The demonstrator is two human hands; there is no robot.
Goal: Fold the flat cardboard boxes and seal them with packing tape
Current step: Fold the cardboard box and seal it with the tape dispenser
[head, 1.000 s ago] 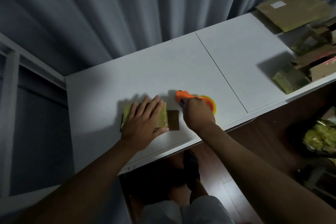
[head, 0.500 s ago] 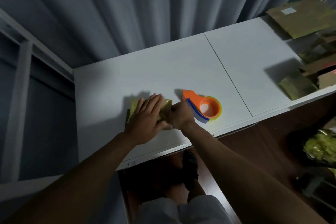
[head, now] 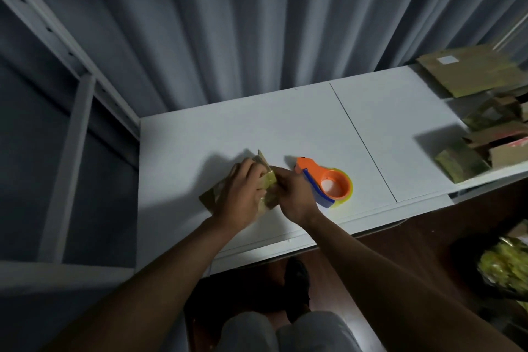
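Observation:
A small cardboard box [head: 213,194] with shiny yellowish tape on it sits tilted on the white table [head: 285,128], one corner raised. My left hand [head: 243,194] grips it from the near side, fingers curled over its top. My right hand [head: 294,194] holds the box's right end, fingers curled at the taped edge. Most of the box is hidden under both hands. An orange tape dispenser [head: 325,183] with a blue blade guard and a yellowish roll lies on the table just right of my right hand, untouched.
A pile of flat and folded cardboard boxes [head: 480,134] fills the table's right end. Grey curtains [head: 257,23] hang behind the table. A white metal shelf frame [head: 77,100] stands at the left. A dark bin with yellowish scraps [head: 503,263] sits on the floor at right.
My right hand let go of the tape dispenser and moved left onto the box. The box, flat under my left palm before, is now gripped by both hands and turned up at an angle.

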